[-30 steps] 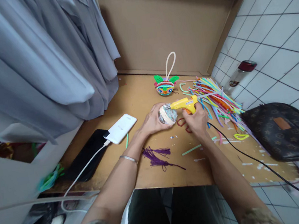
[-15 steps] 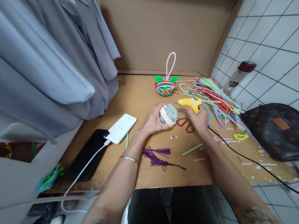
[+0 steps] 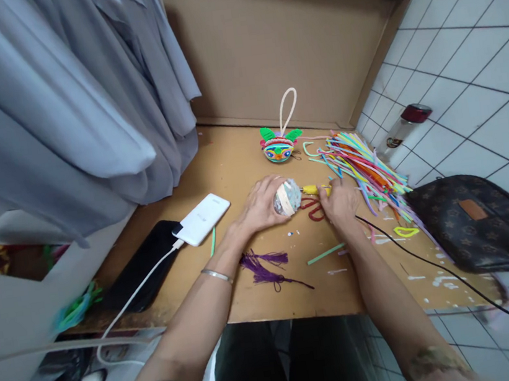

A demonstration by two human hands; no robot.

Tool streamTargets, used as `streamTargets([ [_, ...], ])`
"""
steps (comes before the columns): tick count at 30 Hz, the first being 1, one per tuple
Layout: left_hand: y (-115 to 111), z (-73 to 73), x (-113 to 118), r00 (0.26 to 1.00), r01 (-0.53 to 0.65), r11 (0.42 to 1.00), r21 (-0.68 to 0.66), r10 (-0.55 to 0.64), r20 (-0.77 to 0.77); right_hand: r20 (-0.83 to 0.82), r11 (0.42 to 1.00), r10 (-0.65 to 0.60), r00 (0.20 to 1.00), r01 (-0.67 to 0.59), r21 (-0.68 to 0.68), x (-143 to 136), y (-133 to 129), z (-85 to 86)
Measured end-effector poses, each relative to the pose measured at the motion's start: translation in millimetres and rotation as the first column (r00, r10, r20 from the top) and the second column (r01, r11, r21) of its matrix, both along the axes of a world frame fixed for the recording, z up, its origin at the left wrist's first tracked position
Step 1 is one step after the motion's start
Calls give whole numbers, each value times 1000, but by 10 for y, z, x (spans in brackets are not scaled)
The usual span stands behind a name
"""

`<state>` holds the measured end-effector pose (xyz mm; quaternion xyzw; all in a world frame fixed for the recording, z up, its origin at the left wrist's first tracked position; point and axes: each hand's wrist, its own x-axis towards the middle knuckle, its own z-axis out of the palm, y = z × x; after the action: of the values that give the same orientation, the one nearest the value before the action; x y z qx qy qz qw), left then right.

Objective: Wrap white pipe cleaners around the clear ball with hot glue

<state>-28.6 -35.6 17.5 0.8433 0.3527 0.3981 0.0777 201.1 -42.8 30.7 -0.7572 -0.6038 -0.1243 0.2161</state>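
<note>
My left hand [image 3: 263,203] is closed round a pale grey-blue speckled ball [image 3: 291,193] with a cream band across it. In my right hand [image 3: 341,201] is a yellow hot glue gun [image 3: 311,189], mostly covered by the fingers. Its nozzle points left at the ball's right side; whether it touches I cannot tell. Under the gun lie scissors with dark red handles [image 3: 317,214]. Two purple tassels [image 3: 264,267] rest on the table nearer to me. Farther back sits a colourful animal-head ornament [image 3: 278,150] with green ears and a white loop.
Many coloured pipe cleaners [image 3: 364,166] are heaped at the right, beside a brown patterned bag [image 3: 484,223] and a red-capped bottle [image 3: 407,123]. A white power bank [image 3: 206,217] with a cable lies left. The gun's black cord [image 3: 413,254] trails right. Cardboard [image 3: 273,44] stands behind.
The glue gun has turned in my right hand and dropped slightly, so less of its body shows. The ball has rotated a little in my left hand, its band now steeper.
</note>
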Motion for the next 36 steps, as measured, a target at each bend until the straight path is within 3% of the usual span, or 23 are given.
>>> streamTargets([
  [2, -13, 2, 9, 999, -14, 1000, 3, 14, -30, -20, 963, 205, 979, -198, 185, -61, -56, 56],
  [4, -25, 5, 17, 999, -19, 1000, 10, 20, -44, -14, 842, 442, 897, -409, 351, -163, -138, 98],
  [6, -37, 8, 25, 999, -21, 1000, 21, 22, -49, 64, 735, 549, 833, -518, 437, -290, -227, 118],
  [8, -49, 11, 33, 998, -24, 999, 35, 26, -55, 124, 687, 582, 804, -567, 455, -401, -296, 119],
  [20, -82, 45, 54, 994, -27, 999, 30, 30, -103, 114, 725, 564, 818, -557, 406, -471, -319, 107],
  [25, -90, 43, 63, 994, -31, 999, 45, 35, -103, 139, 694, 576, 805, -572, 437, -503, -328, 113],
  [36, -69, 53, 69, 990, -29, 999, 24, 32, -137, 62, 691, 597, 800, -552, 466, -528, -336, 110],
])
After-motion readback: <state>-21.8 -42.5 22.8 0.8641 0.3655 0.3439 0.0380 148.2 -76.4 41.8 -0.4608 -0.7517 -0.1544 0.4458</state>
